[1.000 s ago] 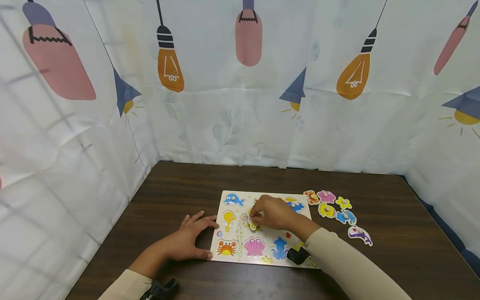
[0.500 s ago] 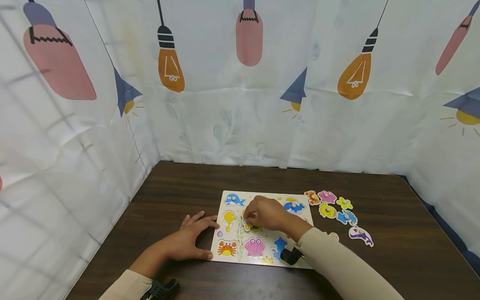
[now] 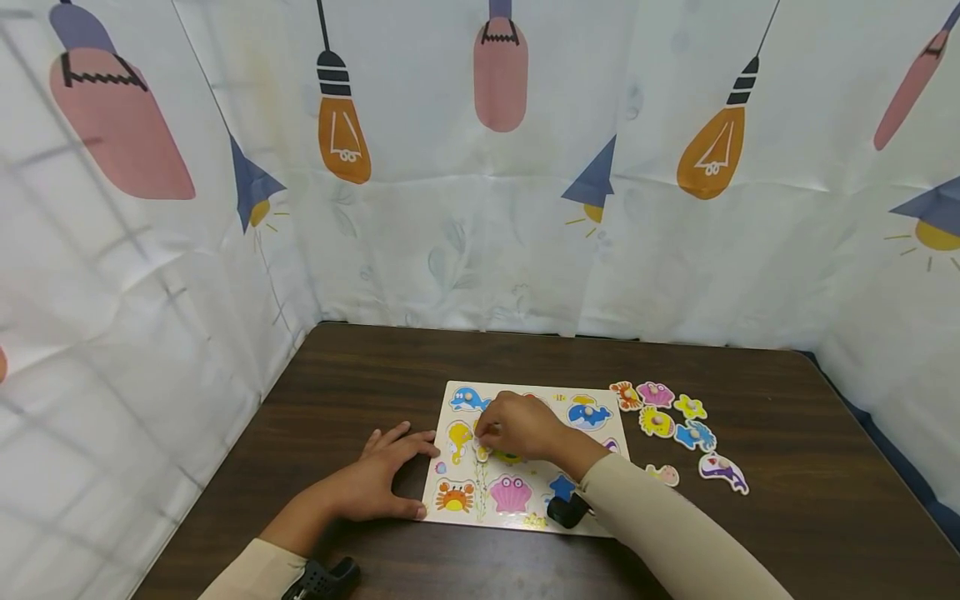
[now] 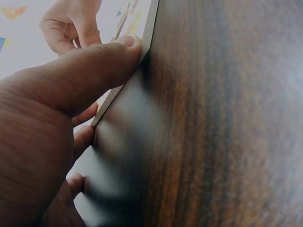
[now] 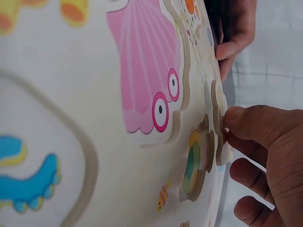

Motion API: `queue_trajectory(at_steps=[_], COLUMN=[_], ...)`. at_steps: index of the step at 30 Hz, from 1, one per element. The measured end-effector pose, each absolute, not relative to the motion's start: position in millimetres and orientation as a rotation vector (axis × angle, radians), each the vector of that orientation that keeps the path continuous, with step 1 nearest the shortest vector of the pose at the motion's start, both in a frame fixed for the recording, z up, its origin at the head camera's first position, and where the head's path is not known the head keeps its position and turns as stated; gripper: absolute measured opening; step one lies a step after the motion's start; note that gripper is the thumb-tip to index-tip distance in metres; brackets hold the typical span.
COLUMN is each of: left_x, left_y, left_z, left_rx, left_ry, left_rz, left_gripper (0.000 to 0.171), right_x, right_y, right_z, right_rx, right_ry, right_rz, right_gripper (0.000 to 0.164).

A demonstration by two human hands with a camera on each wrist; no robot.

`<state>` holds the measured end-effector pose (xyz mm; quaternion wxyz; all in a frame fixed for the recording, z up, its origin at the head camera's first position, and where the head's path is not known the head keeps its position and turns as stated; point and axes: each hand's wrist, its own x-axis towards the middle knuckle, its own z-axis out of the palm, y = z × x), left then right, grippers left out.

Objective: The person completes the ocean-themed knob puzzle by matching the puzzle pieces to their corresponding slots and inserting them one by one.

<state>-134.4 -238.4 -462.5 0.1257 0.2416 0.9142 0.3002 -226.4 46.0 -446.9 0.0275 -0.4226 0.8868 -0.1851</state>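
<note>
My right hand (image 3: pixel 525 429) pinches a wooden puzzle piece (image 5: pixel 218 125) between thumb and fingertips. The piece is seen nearly edge-on, standing over the puzzle board (image 3: pixel 540 471); its picture is mostly hidden by my fingers. Just left of it in the head view is the yellow seahorse recess (image 3: pixel 458 440). My left hand (image 3: pixel 375 483) spreads along the board's left edge, its thumb (image 4: pixel 118 52) at the near corner. A pink shell recess (image 5: pixel 144 71) and a green turtle recess (image 5: pixel 191 165) lie near the right hand. Two blue whale pieces sit in the board's upper corners.
Right of the board lie loose pieces: a crab (image 3: pixel 626 396), a pink shell (image 3: pixel 655 394), a yellow star (image 3: pixel 690 407), a yellow fish (image 3: pixel 657 422), a blue one (image 3: pixel 695 435), a purple dolphin (image 3: pixel 723 472) and a pale pink one (image 3: pixel 663 475). A printed curtain surrounds the table.
My right hand has moved left across the board with the puzzle piece, from beside the turtle recess toward the seahorse recess. The left hand stays at the board's edge.
</note>
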Motion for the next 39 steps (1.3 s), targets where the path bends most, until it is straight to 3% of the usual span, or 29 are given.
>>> queue_trajectory(at_steps=[39], left_x=[-135], left_y=[-238], left_z=[-462], left_rx=[0.713], left_ry=[2.670], left_rz=[0.862], left_gripper=[0.071], right_x=[-225], right_y=[6], right_z=[-449], right_rx=[-1.307], right_ry=[2.696], right_rz=[-0.540], right_gripper=[0.007])
